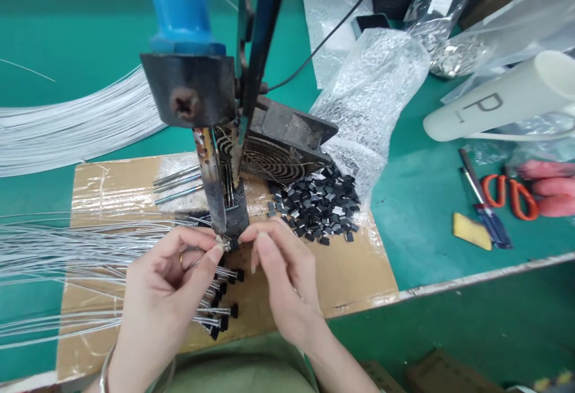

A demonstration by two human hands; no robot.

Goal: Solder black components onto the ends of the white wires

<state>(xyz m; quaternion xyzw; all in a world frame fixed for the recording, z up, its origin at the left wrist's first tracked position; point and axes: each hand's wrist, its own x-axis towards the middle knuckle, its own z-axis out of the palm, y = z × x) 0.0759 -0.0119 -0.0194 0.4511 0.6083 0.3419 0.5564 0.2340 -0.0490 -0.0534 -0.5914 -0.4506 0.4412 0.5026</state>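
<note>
My left hand (173, 285) is closed, with thumb and index finger pinching the end of a thin grey cable whose metal wire ends (227, 245) meet a small black connector (233, 243). Right above these fingertips points the tip of a soldering iron (211, 180), held upright in a stand. My right hand (285, 273) is just right of the connector, its fingers loosely curled and apart, the index fingertip close beside it. Nothing shows between those fingers. Below my left fingertips lie several cables with black connectors (220, 321) on their ends.
A pile of small black connectors (321, 204) lies on the cardboard (354, 276), below a fan (278, 141). Grey cables (67, 129) run off left. At right are a white cup (494, 102), orange-handled scissors (507, 195), a yellow sponge (471, 231) and bubble wrap (372, 99).
</note>
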